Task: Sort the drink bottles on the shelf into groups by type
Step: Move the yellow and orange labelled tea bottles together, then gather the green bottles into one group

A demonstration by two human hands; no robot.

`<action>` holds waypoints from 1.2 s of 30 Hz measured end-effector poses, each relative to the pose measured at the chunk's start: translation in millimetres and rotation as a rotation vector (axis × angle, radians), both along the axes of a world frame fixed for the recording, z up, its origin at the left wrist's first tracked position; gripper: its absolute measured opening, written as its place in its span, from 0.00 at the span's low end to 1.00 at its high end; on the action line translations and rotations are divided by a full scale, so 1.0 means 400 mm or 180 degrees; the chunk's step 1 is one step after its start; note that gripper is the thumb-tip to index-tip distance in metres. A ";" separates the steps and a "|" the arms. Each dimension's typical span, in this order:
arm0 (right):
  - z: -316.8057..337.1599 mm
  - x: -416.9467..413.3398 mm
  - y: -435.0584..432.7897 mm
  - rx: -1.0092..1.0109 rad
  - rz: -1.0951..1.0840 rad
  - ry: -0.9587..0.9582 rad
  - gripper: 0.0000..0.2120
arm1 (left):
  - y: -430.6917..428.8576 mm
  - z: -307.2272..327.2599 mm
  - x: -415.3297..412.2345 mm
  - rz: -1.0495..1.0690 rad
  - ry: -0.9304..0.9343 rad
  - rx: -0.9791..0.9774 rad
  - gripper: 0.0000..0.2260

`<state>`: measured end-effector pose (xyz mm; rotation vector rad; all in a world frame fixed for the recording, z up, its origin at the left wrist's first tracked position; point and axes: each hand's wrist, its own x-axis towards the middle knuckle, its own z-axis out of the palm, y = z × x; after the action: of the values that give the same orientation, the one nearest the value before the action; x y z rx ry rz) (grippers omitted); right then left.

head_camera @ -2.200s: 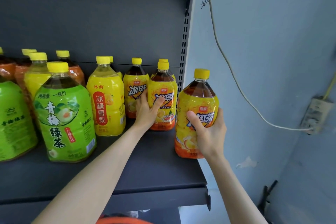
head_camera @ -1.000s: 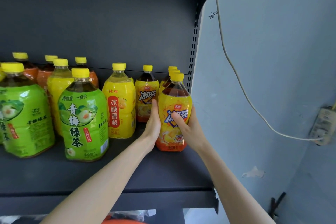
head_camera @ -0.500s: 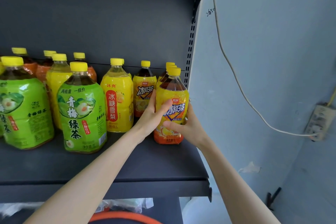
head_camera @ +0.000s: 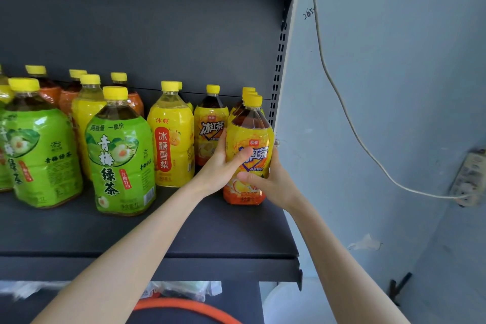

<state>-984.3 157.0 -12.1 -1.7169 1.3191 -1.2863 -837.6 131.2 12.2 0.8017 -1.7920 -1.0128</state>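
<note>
Two hands around one iced black tea bottle [head_camera: 248, 144], left hand [head_camera: 219, 166] and right hand [head_camera: 271, 181] both gripping it, upright on shelf [head_camera: 184, 229] at right end.

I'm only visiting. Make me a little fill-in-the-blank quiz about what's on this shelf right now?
1. The left hand and right hand grip one bottle at the ____ end of the shelf.
2. All the caps in view are ____.
3. The big bottle nearest the left forearm has a ____ label.
4. A cable runs down the ____ to a socket.

Missing words: right; yellow; green; wall.
</note>
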 end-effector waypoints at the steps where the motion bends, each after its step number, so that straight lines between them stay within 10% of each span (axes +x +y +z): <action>1: 0.005 0.001 0.004 0.0023 -0.0019 0.0069 0.41 | 0.006 0.005 0.002 0.0047 -0.0056 0.0024 0.28; 15: 0.119 0.053 0.182 -0.0768 -0.1265 0.1384 0.21 | 0.142 0.082 0.124 0.1236 -0.1032 -0.0861 0.15; 36: 0.102 0.661 0.239 -0.1002 -0.1040 0.0402 0.06 | 0.282 0.042 0.778 0.1680 -0.0017 -0.0898 0.03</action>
<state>-719.9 252.5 28.9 -1.8721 1.5882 -1.6665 -526.2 243.8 28.8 1.0212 -1.5578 -0.4042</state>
